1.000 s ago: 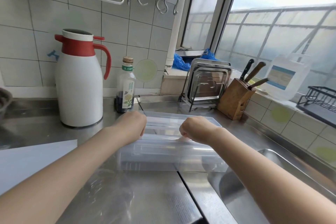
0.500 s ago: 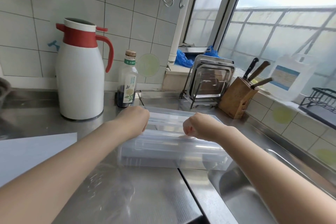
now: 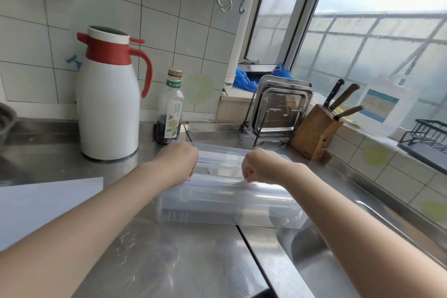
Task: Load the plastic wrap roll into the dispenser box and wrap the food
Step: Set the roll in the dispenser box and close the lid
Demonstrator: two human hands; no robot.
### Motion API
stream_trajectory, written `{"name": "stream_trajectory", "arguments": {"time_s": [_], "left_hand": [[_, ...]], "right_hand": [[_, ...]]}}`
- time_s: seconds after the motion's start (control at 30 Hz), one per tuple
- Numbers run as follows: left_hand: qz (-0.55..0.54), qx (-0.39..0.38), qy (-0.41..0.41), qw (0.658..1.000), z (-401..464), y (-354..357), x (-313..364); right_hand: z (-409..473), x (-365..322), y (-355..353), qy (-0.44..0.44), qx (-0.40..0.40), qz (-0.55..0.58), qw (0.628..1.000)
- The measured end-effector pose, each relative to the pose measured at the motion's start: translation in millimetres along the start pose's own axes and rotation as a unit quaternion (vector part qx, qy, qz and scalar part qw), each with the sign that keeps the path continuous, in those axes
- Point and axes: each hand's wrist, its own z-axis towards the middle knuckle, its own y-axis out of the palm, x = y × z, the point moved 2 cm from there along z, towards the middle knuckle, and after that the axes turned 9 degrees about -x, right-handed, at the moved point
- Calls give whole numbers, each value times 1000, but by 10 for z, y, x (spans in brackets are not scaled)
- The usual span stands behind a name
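Dispenser box, clear plastic, lies on the steel bench beside the sink, lid up. Left hand and right hand curl over its open top (what each grip holds: cannot tell). Likely seating the roll; next, close the lid.

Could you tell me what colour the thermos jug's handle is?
Red, matching its collar; the thermos jug body is white. Head view.

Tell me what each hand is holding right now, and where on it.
Both hands curl over the clear dispenser box at its open top: the left hand near its left end, the right hand toward the middle. What the fingertips pinch cannot be told.
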Motion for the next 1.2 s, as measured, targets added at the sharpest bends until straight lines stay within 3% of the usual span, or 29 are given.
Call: {"name": "stream_trajectory", "arguments": {"time_s": [0.13, 0.33, 0.53, 0.7, 0.97, 1.2], "left_hand": [[2, 2, 0, 1000, 0, -13, 8], [10, 0, -4, 1000, -11, -13, 8], [11, 3, -5, 1000, -5, -1, -5], [15, 1, -7, 1000, -11, 1, -3], [45, -14, -8, 999, -36, 16, 32], [4, -17, -16, 1000, -85, -32, 75]], "right_hand": [[31, -54, -47, -11, -30, -29, 999], [117, -184, -104, -40, -75, -158, 984], [145, -220, -95, -83, -69, -262, 959], [147, -150, -29, -104, -38, -246, 963], [56, -3, 178, -69, 83, -147, 983], [12, 48, 199, -57, 95, -66, 992]]}}
